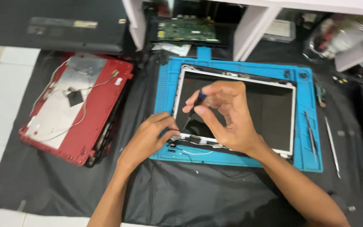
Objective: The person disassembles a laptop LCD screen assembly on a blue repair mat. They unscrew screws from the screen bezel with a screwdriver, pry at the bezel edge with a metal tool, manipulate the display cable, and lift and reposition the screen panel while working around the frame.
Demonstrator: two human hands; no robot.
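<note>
A laptop screen panel [274,109] with a white frame lies on a blue work mat [164,92]. My right hand [227,117] grips a small screwdriver [196,103] with a blue and black handle, its tip pointing down toward the panel's lower left corner. My left hand [148,136] rests on the mat at that same corner, fingers pressing near the hinge bracket [175,139]. A thin white wire [194,152] trails from the corner along the mat's front edge.
A red laptop lid [101,105] with foil and cables lies to the left on black cloth [181,193]. A black laptop base [55,23] and green circuit board [185,30] sit behind. Metal pry tools [332,145] lie at the right. White table legs [253,29] stand behind.
</note>
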